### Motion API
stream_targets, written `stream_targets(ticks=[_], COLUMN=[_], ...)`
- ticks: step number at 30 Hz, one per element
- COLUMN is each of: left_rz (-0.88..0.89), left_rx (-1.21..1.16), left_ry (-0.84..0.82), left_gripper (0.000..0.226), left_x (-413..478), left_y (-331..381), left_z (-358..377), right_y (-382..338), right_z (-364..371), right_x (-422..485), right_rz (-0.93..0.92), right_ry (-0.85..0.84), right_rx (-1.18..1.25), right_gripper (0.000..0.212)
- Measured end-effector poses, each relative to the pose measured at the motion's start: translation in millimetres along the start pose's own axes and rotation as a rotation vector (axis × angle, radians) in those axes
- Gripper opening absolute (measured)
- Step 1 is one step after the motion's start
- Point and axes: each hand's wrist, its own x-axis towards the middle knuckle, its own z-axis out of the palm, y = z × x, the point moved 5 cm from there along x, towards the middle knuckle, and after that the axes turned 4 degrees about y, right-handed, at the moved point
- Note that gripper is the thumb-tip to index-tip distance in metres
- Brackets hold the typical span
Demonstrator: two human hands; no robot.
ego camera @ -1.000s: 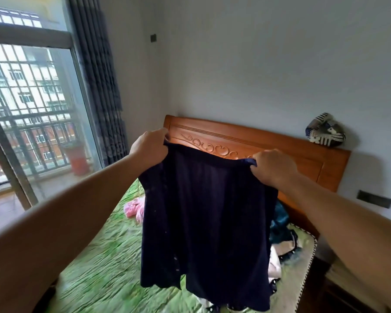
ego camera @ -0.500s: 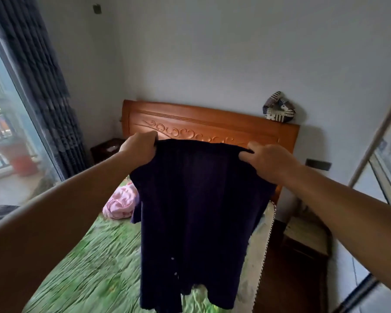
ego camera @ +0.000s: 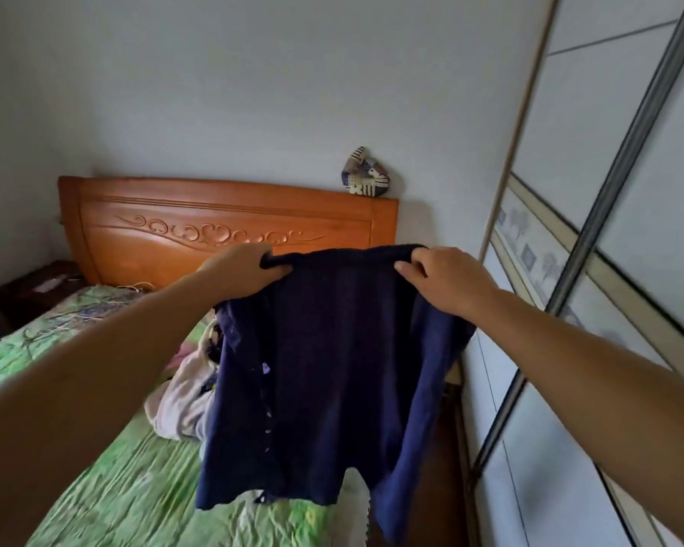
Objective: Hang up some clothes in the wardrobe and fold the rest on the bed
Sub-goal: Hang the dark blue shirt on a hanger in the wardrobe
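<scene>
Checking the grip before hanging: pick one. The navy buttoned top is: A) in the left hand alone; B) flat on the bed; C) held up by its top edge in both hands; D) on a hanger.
C: left hand and right hand both grip the top edge of the navy top.

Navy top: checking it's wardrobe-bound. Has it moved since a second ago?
Yes: the navy top shifted right along the headboard, from left end to right end, toward the wardrobe.

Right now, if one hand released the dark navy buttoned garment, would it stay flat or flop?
Probably flop: the dark navy buttoned garment hangs limp, folds sagging below the left hand and right hand. Likely light; finger grips alone carry it.
</scene>
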Motion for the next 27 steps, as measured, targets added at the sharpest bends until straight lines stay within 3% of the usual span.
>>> stream_targets(ticks=[5,12,20,24,27], left_rz=[0.110,0.249,0.448,0.523,0.604], left_rx=[-0.052,-0.133,-0.117,-0.149,-0.171], left_ry=[0.020,0.038,-0.001,-0.017,-0.045], left_gripper=[0.079,0.094,0.089,0.073,0.076], left_x=[0,-27,-75,-96,-108], left_y=[58,139,243,292,322], left_z=[-4,-17,-36,-46,-45], right_y=[26,46,59,55,43], right_z=[-41,-99,-171,-204,-230], right_x=[-54,-159,-264,-303,-333], right_rz=[0.035,0.022,0.277,0.499,0.630], right_ry=[0.056,0.025,0.191,0.194,0.184], right_rx=[-0.015,-0.107,-0.342,-0.395,-0.474], right_gripper=[0.048,0.044,0.048,0.051,0.056])
